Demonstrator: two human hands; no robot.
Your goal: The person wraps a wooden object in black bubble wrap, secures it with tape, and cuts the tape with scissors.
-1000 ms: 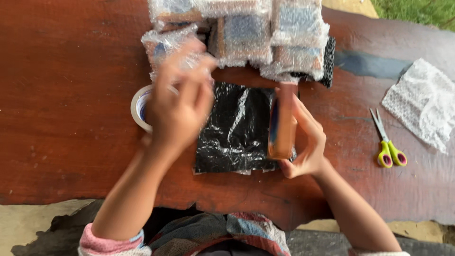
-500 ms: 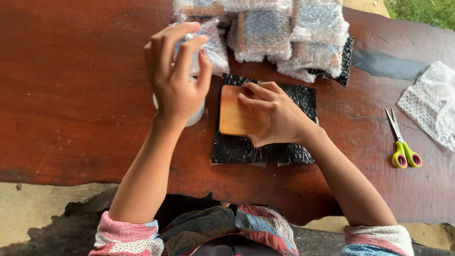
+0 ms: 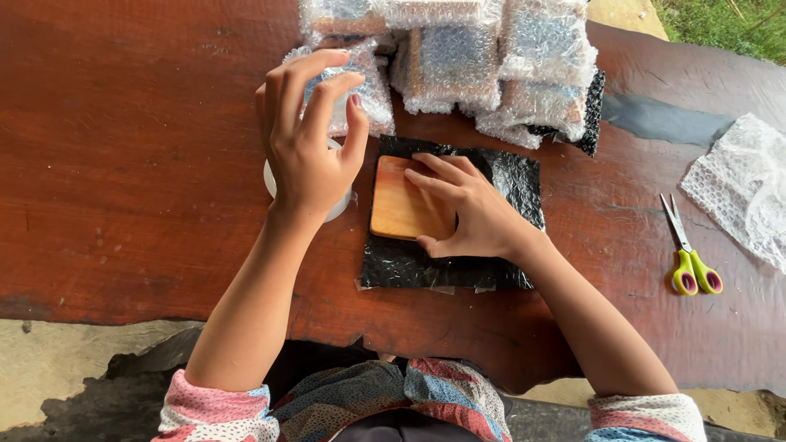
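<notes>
A small flat wooden block lies on a sheet of black bubble wrap on the dark red wooden table. My right hand rests flat on the block, fingers spread, pressing it down. My left hand hovers above a white tape roll just left of the sheet, fingers curled and apart, holding nothing that I can see.
A pile of parcels wrapped in clear bubble wrap sits behind the sheet. Scissors with green and yellow handles lie at the right, next to a loose piece of clear bubble wrap. The table's front edge is close to my body.
A second ago my right hand held the block upright on edge; now the block lies flat on the black sheet under that hand. My left hand stayed raised over the tape roll.
</notes>
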